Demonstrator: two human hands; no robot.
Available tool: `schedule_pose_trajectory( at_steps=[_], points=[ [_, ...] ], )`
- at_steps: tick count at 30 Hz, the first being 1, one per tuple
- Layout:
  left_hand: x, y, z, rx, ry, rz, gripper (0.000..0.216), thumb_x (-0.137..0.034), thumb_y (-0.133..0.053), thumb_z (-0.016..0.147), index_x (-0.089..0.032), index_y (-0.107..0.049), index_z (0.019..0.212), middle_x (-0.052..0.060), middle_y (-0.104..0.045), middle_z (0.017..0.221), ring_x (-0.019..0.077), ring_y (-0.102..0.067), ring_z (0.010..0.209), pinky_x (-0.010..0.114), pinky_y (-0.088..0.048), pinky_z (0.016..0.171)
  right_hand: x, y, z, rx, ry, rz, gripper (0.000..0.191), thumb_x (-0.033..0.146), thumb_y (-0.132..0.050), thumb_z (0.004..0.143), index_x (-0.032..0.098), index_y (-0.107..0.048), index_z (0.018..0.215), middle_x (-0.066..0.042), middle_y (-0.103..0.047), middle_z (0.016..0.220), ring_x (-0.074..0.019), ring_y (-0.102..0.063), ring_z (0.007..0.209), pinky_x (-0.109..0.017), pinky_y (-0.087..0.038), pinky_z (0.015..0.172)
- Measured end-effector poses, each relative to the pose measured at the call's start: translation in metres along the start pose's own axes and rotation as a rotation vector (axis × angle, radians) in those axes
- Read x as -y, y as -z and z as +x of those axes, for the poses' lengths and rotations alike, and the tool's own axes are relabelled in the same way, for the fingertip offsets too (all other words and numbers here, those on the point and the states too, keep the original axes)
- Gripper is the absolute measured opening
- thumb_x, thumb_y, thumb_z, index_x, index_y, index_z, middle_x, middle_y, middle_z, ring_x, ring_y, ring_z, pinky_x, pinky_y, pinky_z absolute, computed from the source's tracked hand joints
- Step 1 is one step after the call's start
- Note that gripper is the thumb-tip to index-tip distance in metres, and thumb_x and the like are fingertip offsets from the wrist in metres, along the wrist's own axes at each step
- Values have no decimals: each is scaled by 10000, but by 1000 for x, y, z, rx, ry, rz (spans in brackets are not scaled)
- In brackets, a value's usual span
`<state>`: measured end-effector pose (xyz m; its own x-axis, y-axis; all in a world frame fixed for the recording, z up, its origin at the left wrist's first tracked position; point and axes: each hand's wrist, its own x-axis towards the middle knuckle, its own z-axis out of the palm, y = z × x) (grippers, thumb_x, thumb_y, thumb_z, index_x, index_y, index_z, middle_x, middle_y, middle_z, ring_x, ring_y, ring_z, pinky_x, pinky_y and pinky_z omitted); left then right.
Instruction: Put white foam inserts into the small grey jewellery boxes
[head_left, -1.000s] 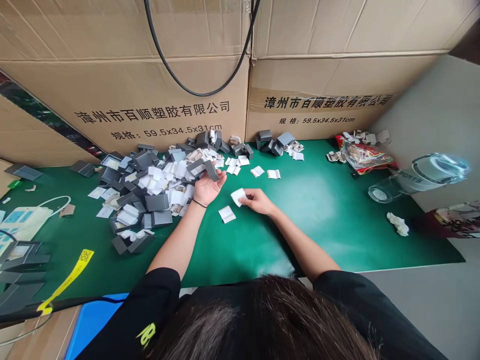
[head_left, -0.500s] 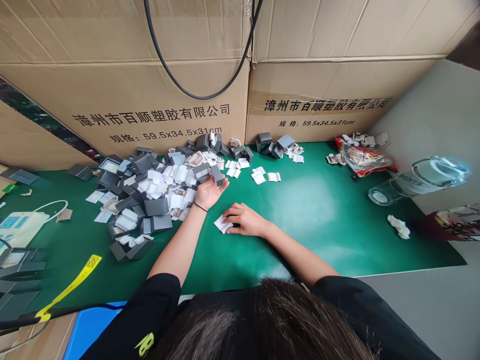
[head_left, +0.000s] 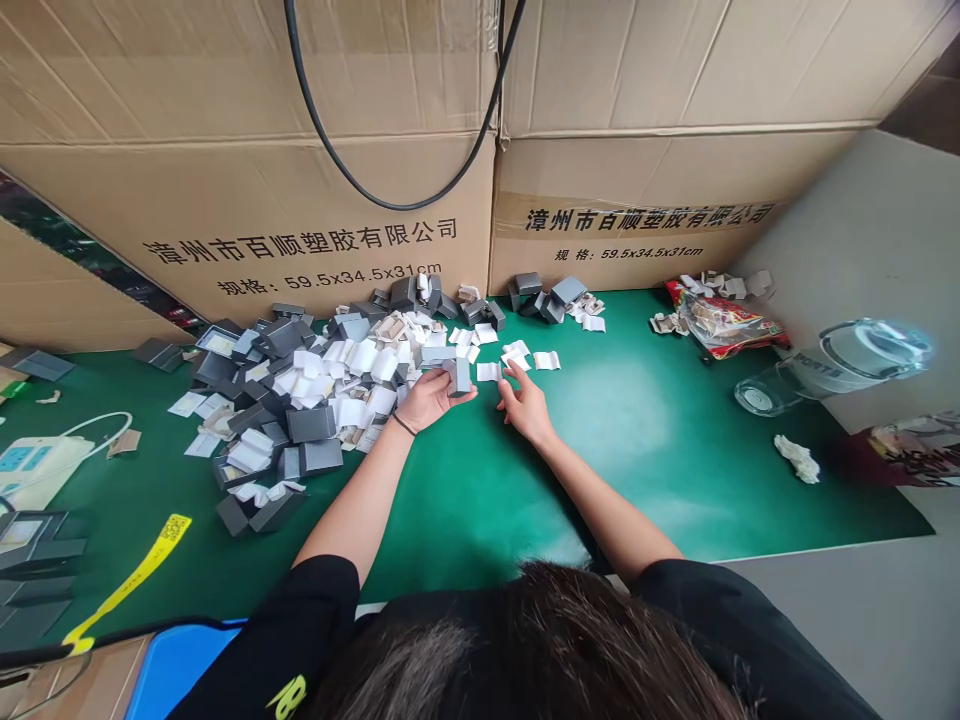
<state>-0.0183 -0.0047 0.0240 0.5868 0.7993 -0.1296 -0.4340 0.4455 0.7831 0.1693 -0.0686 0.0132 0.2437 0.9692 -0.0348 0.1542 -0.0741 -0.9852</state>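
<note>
My left hand [head_left: 429, 397] is closed around a small grey box [head_left: 458, 375], held just above the green mat [head_left: 637, 430] at the right edge of a big heap of grey boxes and white paper pieces [head_left: 315, 385]. My right hand [head_left: 527, 405] is a little to the right, its fingers pinched on a small white paper piece [head_left: 488, 371] right beside the box. More white pieces [head_left: 546, 360] lie on the mat just beyond my right hand.
Two large cardboard cartons [head_left: 315, 200] wall off the back. A few grey boxes [head_left: 551, 293] sit by the right carton. A red snack bag [head_left: 727, 318], a clear bottle on its side [head_left: 832, 365] and a crumpled tissue [head_left: 796, 457] lie at right. A power strip [head_left: 34, 460] and yellow tag [head_left: 127, 580] lie at left.
My right hand lifted from the mat near me and moved forward with a white piece toward the box. My left hand shifted slightly right and turned the grey box toward it.
</note>
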Motion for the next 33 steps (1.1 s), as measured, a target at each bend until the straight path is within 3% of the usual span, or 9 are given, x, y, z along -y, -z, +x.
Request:
schedule_pose_trajectory(
  at_steps=[2, 5, 7, 10, 18, 23, 27, 33],
  points=[
    [6, -2, 3, 39, 33, 104, 214, -269, -628, 777, -123, -658, 931, 81, -670, 847, 228, -671, 836, 429, -551, 810, 2, 3, -3, -59, 23, -10, 489, 525, -490, 799, 270, -499, 1216, -44, -591, 1162, -67, -508, 491, -220, -411, 413],
    [16, -7, 5, 44, 68, 274, 351, -311, -681, 739, -132, -645, 1039, 107, -672, 939, 252, -656, 880, 385, -594, 676, 7, 3, -8, -49, 64, -36, 382, 529, -423, 838, 229, -570, 1023, -4, -639, 828, -87, -502, 485, -226, -418, 480],
    [21, -10, 5, 18, 53, 368, 435, -323, -697, 724, -146, -618, 1114, 114, -667, 990, 256, -643, 906, 366, -604, 626, 9, 2, -10, -13, 94, -76, 349, 526, -424, 841, 220, -575, 913, 29, -584, 641, -97, -490, 476, -230, -412, 513],
    [24, -13, 5, 9, 32, 426, 457, -352, -689, 729, -153, -614, 1134, 113, -663, 1005, 251, -636, 902, 354, -609, 603, 9, -1, -10, 16, 102, -133, 299, 502, -485, 814, 216, -564, 846, 52, -527, 529, -108, -486, 474, -234, -399, 534],
    [26, -15, 6, -32, 46, 486, 462, -418, -717, 680, -101, -654, 1009, 76, -679, 793, 189, -649, 691, 337, -598, 580, -2, 0, -4, 154, 10, -69, 288, 465, -519, 797, 204, -488, 678, 54, -515, 496, -90, -478, 413, -220, -378, 459],
    [28, -18, 6, -99, 37, 537, 537, -455, -711, 664, -75, -636, 1035, 70, -694, 767, 192, -654, 652, 359, -590, 575, 2, 5, -2, 279, -65, 78, 336, 527, -526, 790, 193, -512, 760, 52, -533, 485, -78, -450, 370, -193, -340, 362],
    [29, -19, 6, -188, -3, 542, 539, -498, -685, 669, -75, -643, 999, 78, -705, 812, 199, -661, 651, 338, -583, 551, 5, 9, 0, 296, -122, 212, 416, 581, -477, 807, 181, -529, 907, 21, -586, 569, -109, -560, 444, -187, -373, 338],
    [27, -25, 4, -178, -5, 576, 501, -502, -680, 664, -93, -640, 951, 29, -678, 709, 170, -638, 551, 294, -555, 488, -2, 11, 1, 339, -74, 126, 319, 487, -582, 776, 177, -545, 840, 31, -602, 520, -78, -502, 378, -177, -377, 339]
  ],
)
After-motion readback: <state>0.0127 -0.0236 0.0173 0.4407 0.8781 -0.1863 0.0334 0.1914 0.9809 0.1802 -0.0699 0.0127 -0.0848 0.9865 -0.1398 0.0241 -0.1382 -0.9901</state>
